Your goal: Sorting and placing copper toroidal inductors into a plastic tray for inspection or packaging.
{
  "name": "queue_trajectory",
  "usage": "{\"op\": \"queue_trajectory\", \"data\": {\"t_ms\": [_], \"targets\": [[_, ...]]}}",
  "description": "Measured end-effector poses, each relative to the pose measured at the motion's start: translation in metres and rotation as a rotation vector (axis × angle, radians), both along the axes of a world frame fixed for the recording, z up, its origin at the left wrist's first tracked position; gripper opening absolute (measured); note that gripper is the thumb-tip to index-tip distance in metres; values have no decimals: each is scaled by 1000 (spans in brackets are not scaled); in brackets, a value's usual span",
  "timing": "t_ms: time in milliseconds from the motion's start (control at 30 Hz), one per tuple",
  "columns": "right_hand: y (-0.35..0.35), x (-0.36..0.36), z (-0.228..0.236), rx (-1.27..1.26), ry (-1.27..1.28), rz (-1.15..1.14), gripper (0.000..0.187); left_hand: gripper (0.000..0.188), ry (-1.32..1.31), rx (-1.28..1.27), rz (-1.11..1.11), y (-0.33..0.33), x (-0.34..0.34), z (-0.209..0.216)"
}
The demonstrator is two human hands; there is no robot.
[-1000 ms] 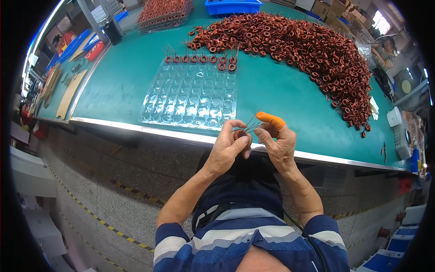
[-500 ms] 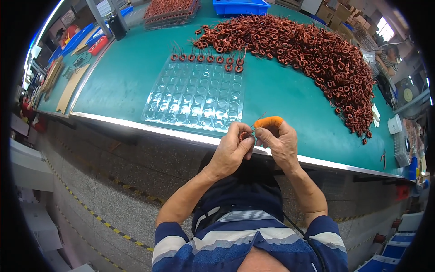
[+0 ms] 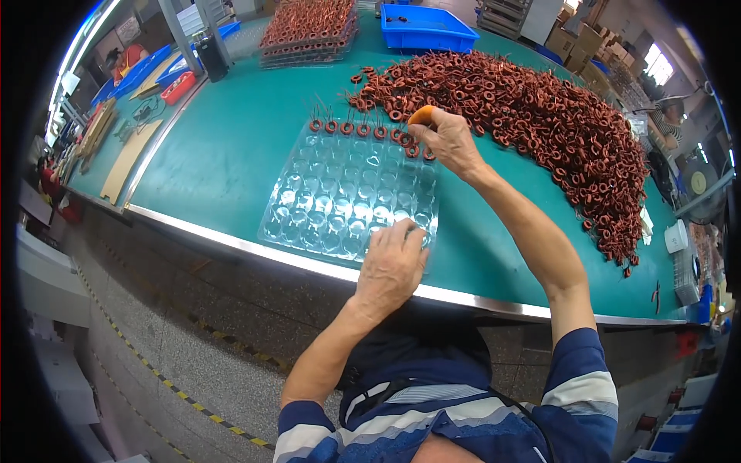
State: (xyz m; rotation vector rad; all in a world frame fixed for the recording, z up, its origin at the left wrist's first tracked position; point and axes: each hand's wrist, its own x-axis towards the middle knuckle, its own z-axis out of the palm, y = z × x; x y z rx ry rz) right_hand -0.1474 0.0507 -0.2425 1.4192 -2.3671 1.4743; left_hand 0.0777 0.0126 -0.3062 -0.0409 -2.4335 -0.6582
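My right hand (image 3: 449, 143), an orange cover on one finger, reaches to the far right corner of a clear plastic tray (image 3: 340, 181). Its thumb and fingertips are pinched at a copper-wound ring coil (image 3: 407, 140); the fingers partly hide the coils there. Similar coils with upright wire leads line the far row, such as the coil (image 3: 346, 128) near its middle. Two more, one of them the coil (image 3: 412, 153), sit in the second row under the hand. My left hand (image 3: 392, 262) rests on the tray's near right edge, fingers stretched out, holding nothing.
A large heap of loose coils (image 3: 532, 116) curves along the right of the green table (image 3: 208, 154). At the back stand filled stacked trays (image 3: 309, 35) and a blue bin (image 3: 428, 31). Pliers (image 3: 656, 297) and a white tub (image 3: 676, 236) lie at the right.
Both hands were together at the table's front edge, holding a coil and its leads. My right hand has moved to the tray's far corner; my left has let go and come down on the tray.
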Motion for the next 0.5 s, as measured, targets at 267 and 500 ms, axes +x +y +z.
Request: {"op": "queue_trajectory", "data": {"t_ms": [267,500], "targets": [[-20,-32,-16,198,226,6,23,27,0,22,-16,-4,0,-1],[97,-101,18,608,560,-418,35,26,-15,25,-25,-4,-1,4]]}}
